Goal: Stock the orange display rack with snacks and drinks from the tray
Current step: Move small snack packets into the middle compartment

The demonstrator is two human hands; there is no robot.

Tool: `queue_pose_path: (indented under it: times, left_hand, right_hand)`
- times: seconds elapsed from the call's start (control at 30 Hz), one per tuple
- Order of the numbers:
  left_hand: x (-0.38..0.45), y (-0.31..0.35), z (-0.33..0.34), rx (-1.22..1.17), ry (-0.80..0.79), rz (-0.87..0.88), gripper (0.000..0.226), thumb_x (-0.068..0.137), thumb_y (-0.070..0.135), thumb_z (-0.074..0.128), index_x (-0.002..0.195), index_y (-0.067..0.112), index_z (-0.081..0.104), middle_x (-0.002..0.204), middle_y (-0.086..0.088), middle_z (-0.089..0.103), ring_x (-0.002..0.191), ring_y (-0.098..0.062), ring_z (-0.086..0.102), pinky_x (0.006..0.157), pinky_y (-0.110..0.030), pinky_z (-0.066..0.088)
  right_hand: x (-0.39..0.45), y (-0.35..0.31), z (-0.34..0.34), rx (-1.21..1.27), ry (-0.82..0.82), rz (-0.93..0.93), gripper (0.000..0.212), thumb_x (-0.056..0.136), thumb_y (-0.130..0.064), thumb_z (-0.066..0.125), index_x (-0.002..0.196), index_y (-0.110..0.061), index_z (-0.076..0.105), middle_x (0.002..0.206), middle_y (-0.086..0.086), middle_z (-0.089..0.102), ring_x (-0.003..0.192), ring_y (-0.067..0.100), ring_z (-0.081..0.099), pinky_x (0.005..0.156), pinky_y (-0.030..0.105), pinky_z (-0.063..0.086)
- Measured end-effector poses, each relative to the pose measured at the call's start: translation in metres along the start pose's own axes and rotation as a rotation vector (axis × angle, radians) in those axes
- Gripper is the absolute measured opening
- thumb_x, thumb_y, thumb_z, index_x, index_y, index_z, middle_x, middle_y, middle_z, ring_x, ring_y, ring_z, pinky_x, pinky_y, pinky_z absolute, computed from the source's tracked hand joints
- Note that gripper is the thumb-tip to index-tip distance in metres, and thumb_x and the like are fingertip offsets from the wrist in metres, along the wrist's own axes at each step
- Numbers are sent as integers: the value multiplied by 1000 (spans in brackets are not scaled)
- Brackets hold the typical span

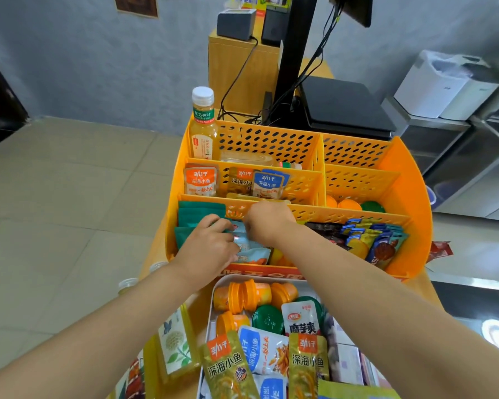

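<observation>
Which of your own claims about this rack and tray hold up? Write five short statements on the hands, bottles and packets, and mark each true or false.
1. Both hands, left hand and right hand, are down in the front row of the orange rack. True.
2. A white-capped bottle stands upright in the rack's back left corner. True.
3. The tray holds no goods. False: packets and small jelly cups still lie in it.
4. The rack's back right compartment is full of bottles. False: nothing shows in it.
5. Green packets sit at the front row's left end. True.
</observation>
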State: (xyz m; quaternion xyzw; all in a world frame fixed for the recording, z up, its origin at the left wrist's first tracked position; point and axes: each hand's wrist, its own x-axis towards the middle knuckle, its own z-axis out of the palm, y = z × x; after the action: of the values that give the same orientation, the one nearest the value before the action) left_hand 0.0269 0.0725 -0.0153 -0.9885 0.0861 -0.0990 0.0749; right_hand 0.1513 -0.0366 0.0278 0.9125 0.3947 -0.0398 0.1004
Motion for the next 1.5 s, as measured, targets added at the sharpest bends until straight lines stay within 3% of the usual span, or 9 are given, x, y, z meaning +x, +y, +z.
queue_pose_path:
  times: [0.1, 0.43, 0.6, 0.7, 0.87, 1.07, 1.27, 1.4, 1.5]
  left_hand:
    - [4, 2, -1, 43, -22, 6, 17, 89, 40, 64, 91, 28, 76, 95, 9, 73, 114, -20, 54, 102, -40, 35]
    - [24, 11, -2, 167, -33, -42, 19, 81, 37, 70, 95, 24, 74, 91, 2, 66, 103, -25, 49, 95, -42, 31]
    - [13, 9, -14, 47, 144, -50, 25, 71, 26, 80, 93, 18, 72, 92, -3, 65, 104, -28, 53, 93, -43, 34]
    - [-13, 16, -24, -102, 252, -91, 19, 72, 30, 75, 86, 17, 70, 86, -2, 63, 97, -28, 54, 83, -42, 35]
    - [-68, 37, -27, -295, -17, -91, 30, 57, 51, 85, 71, 30, 68, 73, 11, 58, 89, -20, 55, 75, -37, 36]
    - [-100, 52, -9, -205, -295, -102, 60, 56, 84, 44, 85, 36, 65, 88, 19, 43, 101, -11, 37, 79, -29, 19]
    - [-103, 63, -6, -292, -334, -194, 41, 60, 74, 58, 82, 41, 49, 89, 21, 39, 96, -6, 32, 79, -28, 23]
    - [-96, 62, -26, -702, -278, -430, 29, 70, 49, 73, 80, 40, 47, 87, 18, 56, 84, -2, 53, 64, -20, 39]
    - [-88, 60, -38, -986, -168, -558, 27, 76, 31, 78, 84, 41, 54, 81, 17, 64, 77, 6, 61, 52, -10, 45]
  right_hand:
    - [-1, 4, -1, 42, 80, 19, 11, 87, -26, 62, 85, -26, 72, 78, -3, 64, 70, 20, 58, 45, 23, 28]
    - [-17, 15, 0, 247, 28, -117, 19, 93, -27, 57, 99, -27, 75, 97, -2, 71, 87, 21, 63, 54, 24, 39]
    - [-48, 23, -2, 491, 173, -101, 21, 93, -22, 57, 103, -25, 75, 95, -3, 74, 87, 18, 65, 68, 31, 54]
    - [-78, 25, 5, 601, 105, -147, 18, 90, -19, 61, 99, -22, 76, 88, -3, 75, 81, 14, 66, 68, 31, 55]
    - [-124, 17, 38, 550, -157, -281, 13, 87, -22, 68, 97, -23, 77, 94, -6, 74, 79, 8, 60, 64, 25, 44]
    - [-148, -4, 71, 479, -209, -322, 30, 84, -36, 73, 111, -23, 68, 102, -5, 65, 82, 11, 53, 60, 27, 36]
    - [-152, -10, 81, 573, -161, -260, 24, 81, -30, 77, 98, -19, 64, 98, -1, 62, 82, 17, 57, 60, 31, 42]
    - [-148, 11, 70, 712, -143, -168, 16, 84, -20, 72, 99, -19, 66, 95, -1, 69, 83, 16, 61, 69, 32, 49]
    - [-150, 36, 61, 542, -160, -212, 7, 86, -23, 68, 93, -22, 70, 97, -5, 71, 89, 15, 62, 69, 30, 48]
